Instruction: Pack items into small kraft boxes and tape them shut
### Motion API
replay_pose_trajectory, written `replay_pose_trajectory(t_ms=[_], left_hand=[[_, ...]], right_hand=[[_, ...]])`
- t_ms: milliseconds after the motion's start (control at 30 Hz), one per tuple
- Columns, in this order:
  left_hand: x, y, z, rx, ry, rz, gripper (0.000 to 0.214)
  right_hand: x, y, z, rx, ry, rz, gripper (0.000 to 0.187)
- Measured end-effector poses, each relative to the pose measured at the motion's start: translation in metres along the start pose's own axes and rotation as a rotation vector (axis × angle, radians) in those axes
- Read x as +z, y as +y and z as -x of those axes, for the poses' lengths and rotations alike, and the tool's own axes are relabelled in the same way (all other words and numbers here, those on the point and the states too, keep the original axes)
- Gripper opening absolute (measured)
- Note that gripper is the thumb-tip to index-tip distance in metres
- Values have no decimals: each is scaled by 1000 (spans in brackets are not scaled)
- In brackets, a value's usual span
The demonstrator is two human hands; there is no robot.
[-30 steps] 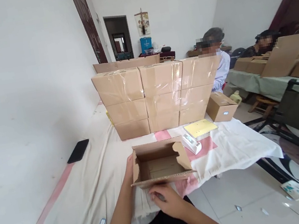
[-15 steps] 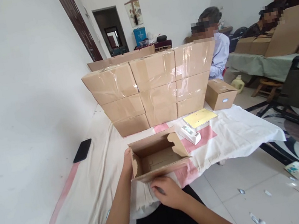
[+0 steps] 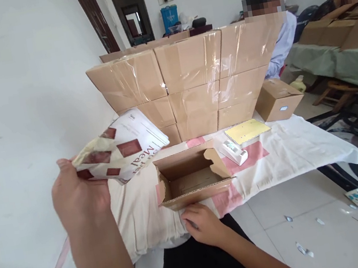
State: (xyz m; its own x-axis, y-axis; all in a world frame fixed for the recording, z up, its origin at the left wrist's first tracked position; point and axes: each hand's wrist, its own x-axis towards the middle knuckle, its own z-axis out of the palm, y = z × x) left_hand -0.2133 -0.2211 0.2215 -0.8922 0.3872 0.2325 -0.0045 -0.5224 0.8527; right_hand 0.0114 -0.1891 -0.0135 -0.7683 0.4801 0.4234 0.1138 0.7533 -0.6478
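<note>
My left hand [image 3: 80, 191] is raised at the left, thumb and fingers closed on one end of a printed plastic pouch [image 3: 137, 129]. The pouch is white with brown-red squares and the word "Meal", and it tilts up to the right, above the tablecloth. Just right of it stands an open cardboard box [image 3: 198, 194] with its flaps up and nothing visible inside. My right hand [image 3: 203, 225] rests at the table's front edge, right below the box's near wall. Its fingers are loosely curled in, and I see nothing in them.
Taped cardboard boxes [image 3: 191, 86] form a stacked wall behind. A white tape-dispenser-like device [image 3: 234, 151], a yellow sheet [image 3: 247, 131] and a closed box [image 3: 278, 99] lie to the right. A person [image 3: 281, 39] sits beyond; another works at a farther table [image 3: 350, 50].
My left hand has left the open box's left side and now holds the pouch up at the left. The right hand stays near the table edge. The view has tipped downward.
</note>
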Motion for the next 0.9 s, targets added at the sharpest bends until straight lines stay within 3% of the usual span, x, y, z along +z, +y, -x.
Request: replay_pose_trajectory(t_ms=[100, 233, 400, 700, 900], left_hand=[[17, 7, 19, -82, -77, -46, 28], [31, -10, 36, -152, -192, -117, 32], [34, -30, 47, -154, -261, -153, 33], [45, -52, 63, -103, -205, -243, 33], [35, -70, 69, -155, -310, -422, 39]], right_hand=[[-1, -1, 1, 17, -18, 4, 14], [0, -1, 1, 16, -27, 8, 14], [-2, -1, -1, 0, -26, 10, 14], [1, 0, -1, -28, -40, 25, 16], [-2, -1, 1, -6, -26, 9, 15]])
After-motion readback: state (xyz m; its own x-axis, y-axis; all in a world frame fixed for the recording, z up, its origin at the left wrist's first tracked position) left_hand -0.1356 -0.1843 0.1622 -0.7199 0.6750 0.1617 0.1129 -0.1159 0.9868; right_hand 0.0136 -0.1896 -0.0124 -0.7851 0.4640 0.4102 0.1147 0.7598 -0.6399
